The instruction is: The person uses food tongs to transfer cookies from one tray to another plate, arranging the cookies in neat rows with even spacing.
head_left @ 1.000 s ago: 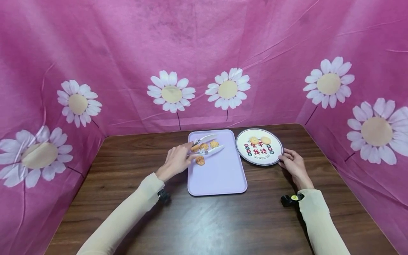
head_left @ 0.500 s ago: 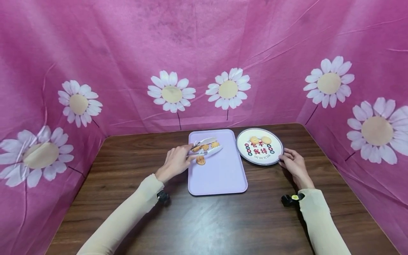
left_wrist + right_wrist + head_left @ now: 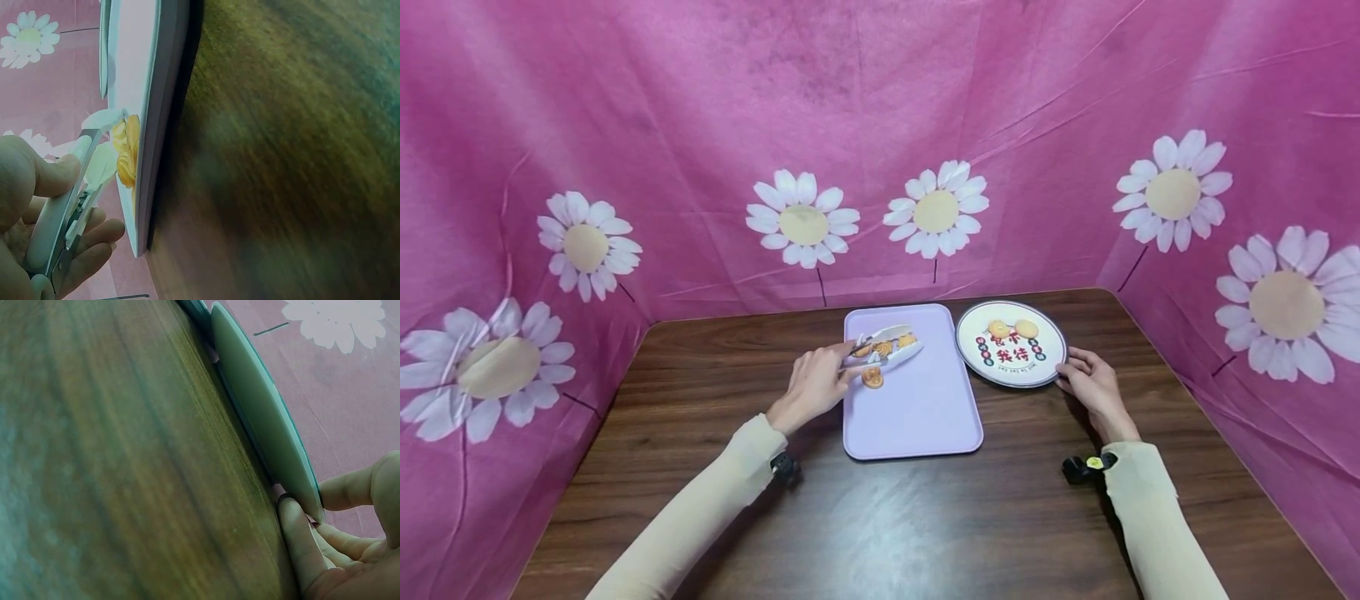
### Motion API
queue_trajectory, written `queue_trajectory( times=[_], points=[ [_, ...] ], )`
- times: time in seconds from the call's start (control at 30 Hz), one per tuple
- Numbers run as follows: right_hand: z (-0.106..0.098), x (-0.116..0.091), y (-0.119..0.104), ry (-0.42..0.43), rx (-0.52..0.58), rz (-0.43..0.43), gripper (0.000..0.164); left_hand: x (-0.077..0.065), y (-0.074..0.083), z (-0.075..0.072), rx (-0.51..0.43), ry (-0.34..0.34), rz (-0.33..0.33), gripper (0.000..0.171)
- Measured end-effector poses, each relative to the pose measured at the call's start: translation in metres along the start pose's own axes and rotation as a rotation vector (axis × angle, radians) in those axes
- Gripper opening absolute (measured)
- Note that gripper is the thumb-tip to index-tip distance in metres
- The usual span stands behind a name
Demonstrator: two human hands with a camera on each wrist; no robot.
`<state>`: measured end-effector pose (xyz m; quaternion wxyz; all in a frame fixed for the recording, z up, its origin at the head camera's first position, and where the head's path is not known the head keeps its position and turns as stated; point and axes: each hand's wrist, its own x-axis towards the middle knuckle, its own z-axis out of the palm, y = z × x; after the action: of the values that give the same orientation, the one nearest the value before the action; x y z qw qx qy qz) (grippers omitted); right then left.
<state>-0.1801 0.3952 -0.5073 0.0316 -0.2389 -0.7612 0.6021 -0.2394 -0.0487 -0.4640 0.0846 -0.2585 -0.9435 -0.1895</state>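
Note:
My left hand [image 3: 816,379] holds metal-handled tongs [image 3: 901,356] with pale, flat tips over the lilac tray [image 3: 917,421]. Between and beneath those tips lie several golden cookies [image 3: 883,348], partly hidden. One round cookie [image 3: 872,377] lies outside the tongs, just on the near side. In the left wrist view, thumb and fingers wrap the tongs' handle [image 3: 53,225], and the tips reach the cookies [image 3: 127,153]. My right hand [image 3: 1093,387] pinches the near right rim of a round white plate [image 3: 966,354]. Two pale cookies [image 3: 1026,329] lie on it. In the right wrist view, the plate [image 3: 269,419] tilts slightly off the table.
The tray and plate sit side by side at the far part of a dark wooden table [image 3: 880,525]. Pink cloth [image 3: 865,100] printed with daisies hangs behind the table and along both sides. Small black cameras [image 3: 785,468] are strapped at both wrists.
The tongs' tips have drawn a little closer together around the cookies, which have shifted slightly. The right hand and the plate have stayed where they were.

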Motion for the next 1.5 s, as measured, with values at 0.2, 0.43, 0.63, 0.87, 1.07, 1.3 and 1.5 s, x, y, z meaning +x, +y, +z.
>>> queue_trajectory(
  times=[0.2, 0.43, 0.63, 0.87, 1.07, 1.3, 1.5],
  points=[
    [0.0, 0.001, 0.001, -0.001, -0.002, -0.005, 0.063, 0.0, 0.001, 0.003, -0.004, 0.019, 0.009, 0.048],
    [-0.001, 0.002, 0.002, 0.001, 0.006, -0.013, 0.062, -0.001, 0.003, 0.003, -0.006, 0.017, 0.016, 0.049],
    [-0.001, 0.001, 0.001, -0.003, 0.026, -0.022, 0.062, 0.0, 0.006, 0.002, -0.002, 0.037, 0.046, 0.048],
    [-0.002, 0.001, 0.001, -0.006, 0.03, -0.019, 0.062, 0.005, 0.01, 0.002, 0.0, 0.067, 0.091, 0.047],
    [-0.002, 0.001, 0.001, -0.008, 0.024, -0.017, 0.063, 0.012, 0.019, 0.003, -0.017, 0.085, 0.116, 0.047],
    [-0.002, 0.001, 0.001, -0.01, 0.035, -0.019, 0.063, 0.025, 0.037, 0.006, 0.005, 0.079, 0.151, 0.05],
    [-0.002, 0.001, 0.001, -0.011, 0.02, -0.012, 0.063, 0.039, 0.053, 0.012, 0.029, 0.082, 0.201, 0.044]
  ],
)
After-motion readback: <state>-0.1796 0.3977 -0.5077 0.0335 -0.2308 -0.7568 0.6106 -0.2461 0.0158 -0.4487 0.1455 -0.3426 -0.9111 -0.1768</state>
